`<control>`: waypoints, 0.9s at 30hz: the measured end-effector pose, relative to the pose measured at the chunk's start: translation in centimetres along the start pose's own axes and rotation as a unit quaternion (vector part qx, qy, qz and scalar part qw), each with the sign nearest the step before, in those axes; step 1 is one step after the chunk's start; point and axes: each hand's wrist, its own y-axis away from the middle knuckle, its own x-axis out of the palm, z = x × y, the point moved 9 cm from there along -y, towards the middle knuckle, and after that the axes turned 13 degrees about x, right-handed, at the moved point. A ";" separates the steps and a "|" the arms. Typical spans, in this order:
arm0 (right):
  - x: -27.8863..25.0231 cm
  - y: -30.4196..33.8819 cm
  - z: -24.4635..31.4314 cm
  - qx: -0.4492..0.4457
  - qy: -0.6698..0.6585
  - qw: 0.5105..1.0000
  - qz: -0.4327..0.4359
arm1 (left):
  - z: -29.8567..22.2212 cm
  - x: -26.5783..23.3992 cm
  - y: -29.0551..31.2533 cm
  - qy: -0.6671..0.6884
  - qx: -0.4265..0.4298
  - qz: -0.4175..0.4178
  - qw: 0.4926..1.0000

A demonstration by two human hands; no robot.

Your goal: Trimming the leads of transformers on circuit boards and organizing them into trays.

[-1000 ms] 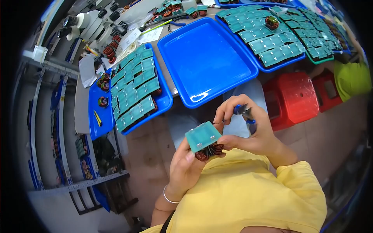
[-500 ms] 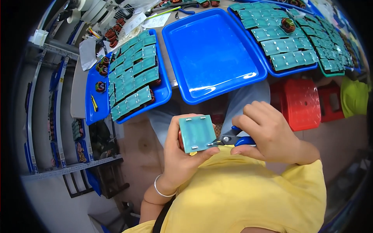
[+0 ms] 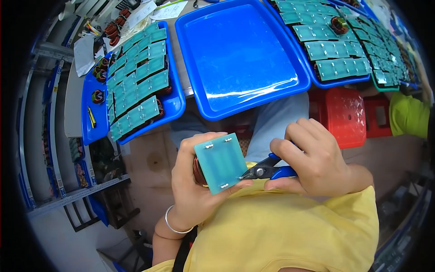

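Note:
My left hand is closed around a wire-wound coil with a square green circuit board on it. The board faces up and is tilted, with shiny solder points near its corners. In my right hand is a pair of blue-handled flush cutters. Their dark jaws meet the board's lower right corner, over the solder point there. Whether the jaws grip a lead is too small to tell. My left fingertips lie beneath the board and partly hide the coil.
A blue tray stands ahead on the table edge. Trays of green boards on coils flank it, with a lone coil atop the right ones. A yellow-handled tool lies at left. A red stool and a person's green sleeve are at right.
The coil and board have shifted slightly left and turned in my left hand. The cutters have followed to the same corner. The trays appear farther left and higher as the view shifts.

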 end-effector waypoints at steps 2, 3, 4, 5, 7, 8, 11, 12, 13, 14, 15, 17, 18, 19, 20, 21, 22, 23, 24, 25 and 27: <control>0.1 0.0 0.1 -0.001 -0.005 1.000 0.005 | 0.0 0.1 0.0 0.013 0.004 0.002 1.000; 0.1 0.0 0.1 -0.002 -0.002 1.000 0.005 | -0.1 0.1 -0.1 0.006 0.013 0.003 1.000; 0.0 0.0 0.2 -0.005 0.000 1.000 0.003 | -0.4 0.0 -0.1 -0.001 0.022 0.003 1.000; -0.1 0.0 0.4 -0.006 0.001 1.000 0.005 | -0.5 0.0 0.0 0.000 0.022 0.001 1.000; -0.1 0.0 0.6 -0.012 0.009 1.000 0.015 | -0.8 -0.2 0.1 -0.016 0.033 -0.006 0.999; 0.0 -0.1 0.6 -0.012 0.010 1.000 0.016 | -0.8 -0.2 0.1 -0.015 0.034 -0.007 0.999; -0.1 -0.1 1.1 -0.029 0.016 0.999 0.017 | -1.2 -0.3 0.1 -0.019 0.043 -0.010 0.999; 0.0 -0.2 1.0 -0.009 0.014 0.999 0.036 | -1.0 -0.3 0.2 -0.029 0.019 -0.005 0.999; 0.1 -0.3 0.8 0.013 0.014 0.998 0.053 | -0.9 -0.3 0.3 -0.040 -0.004 0.002 0.999; 0.2 -0.3 0.9 0.012 0.014 0.998 0.053 | -0.9 -0.3 0.3 -0.040 -0.003 0.002 0.999; 0.3 -0.2 1.0 0.011 0.013 0.998 0.056 | -0.9 -0.3 0.4 -0.044 0.000 -0.001 0.999; 0.3 -0.1 1.0 0.011 0.014 0.998 0.057 | -1.1 -0.3 0.4 -0.047 0.004 -0.002 0.999; 0.6 -0.2 0.9 0.014 0.015 0.998 0.065 | -0.9 -0.2 0.5 -0.055 -0.010 -0.003 0.998; 0.8 -0.2 0.8 0.017 0.015 0.997 0.072 | -0.6 -0.2 0.6 -0.064 -0.024 -0.004 0.998; 1.3 -0.1 0.6 0.018 0.015 0.997 0.071 | -0.6 -0.2 0.6 -0.064 -0.024 -0.003 0.998; 2.0 0.2 0.3 0.012 -0.011 0.997 0.072 | 0.1 -0.1 0.9 -0.061 -0.051 -0.003 0.997; 2.8 0.4 0.1 0.006 -0.035 0.997 0.074 | 0.9 0.0 1.3 -0.057 -0.079 -0.002 0.995; 3.6 0.6 -0.3 0.009 -0.036 0.996 0.075 | 1.4 0.2 1.5 -0.055 -0.081 0.000 0.995; 5.3 0.7 -1.3 0.050 -0.056 0.988 0.134 | 2.7 0.5 1.8 -0.053 -0.121 0.006 0.991; 7.2 1.1 -2.3 0.092 -0.076 0.974 0.193 | 4.2 0.9 2.4 -0.049 -0.161 0.012 0.986; 11.3 1.6 -4.1 0.149 -0.100 0.943 0.280 | 9.0 1.7 4.7 -0.033 -0.215 0.033 0.975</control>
